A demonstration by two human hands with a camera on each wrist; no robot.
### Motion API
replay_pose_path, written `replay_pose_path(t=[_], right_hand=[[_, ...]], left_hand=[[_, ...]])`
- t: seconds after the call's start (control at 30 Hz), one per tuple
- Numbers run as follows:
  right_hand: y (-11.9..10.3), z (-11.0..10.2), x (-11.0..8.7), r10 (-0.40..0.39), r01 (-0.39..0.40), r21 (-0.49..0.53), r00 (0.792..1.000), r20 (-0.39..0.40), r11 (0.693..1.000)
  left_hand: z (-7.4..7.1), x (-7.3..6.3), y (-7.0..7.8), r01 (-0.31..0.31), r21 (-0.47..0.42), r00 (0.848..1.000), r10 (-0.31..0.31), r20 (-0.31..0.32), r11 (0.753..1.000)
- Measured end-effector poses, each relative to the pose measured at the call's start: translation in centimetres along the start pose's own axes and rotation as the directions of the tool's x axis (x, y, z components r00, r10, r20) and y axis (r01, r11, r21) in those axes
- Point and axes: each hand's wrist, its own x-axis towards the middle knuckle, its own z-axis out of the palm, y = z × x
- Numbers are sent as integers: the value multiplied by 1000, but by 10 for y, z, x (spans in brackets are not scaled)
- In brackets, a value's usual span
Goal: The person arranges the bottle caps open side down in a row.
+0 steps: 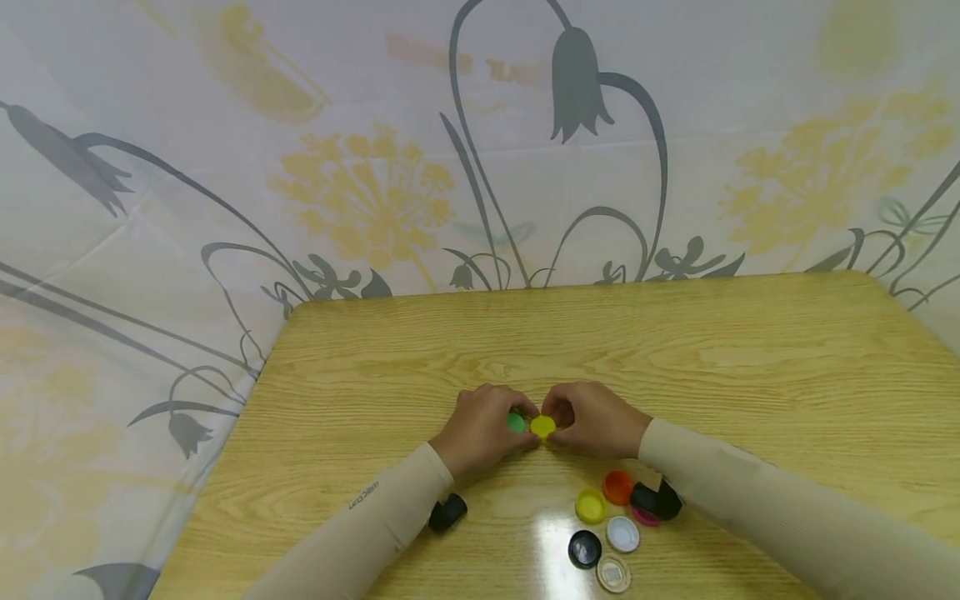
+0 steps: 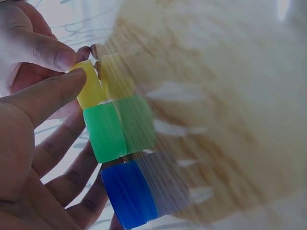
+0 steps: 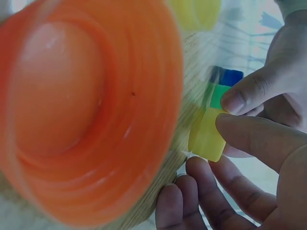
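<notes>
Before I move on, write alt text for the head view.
A person's left hand and right hand pinch a yellow cap beside a green cap on a wooden table. Other caps, including orange, white and black ones, lie nearer the camera; a floral backdrop rises behind.

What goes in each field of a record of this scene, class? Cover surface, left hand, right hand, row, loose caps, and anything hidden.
Surface: wood-grain table
Left hand: pinches yellow cap
Right hand: pinches the same cap
Row, from the person's left: blue cap, green cap, yellow cap
Loose, nearer the person: orange cap, second yellow cap, white cap, black cap, beige cap, pink cap
Hidden in head view: blue cap
</notes>
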Motion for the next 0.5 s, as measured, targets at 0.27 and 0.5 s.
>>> replay_pose_path(t=[0.27, 0.5], right_hand=[[0, 0, 2, 18, -18, 8, 1000, 8, 1000], [1, 2, 2, 16, -16, 2, 1000, 6, 1000]], left_hand=[[2, 1, 0, 5, 12, 1000, -5, -8, 1000], [3, 1, 0, 5, 16, 1000, -5, -14, 1000]])
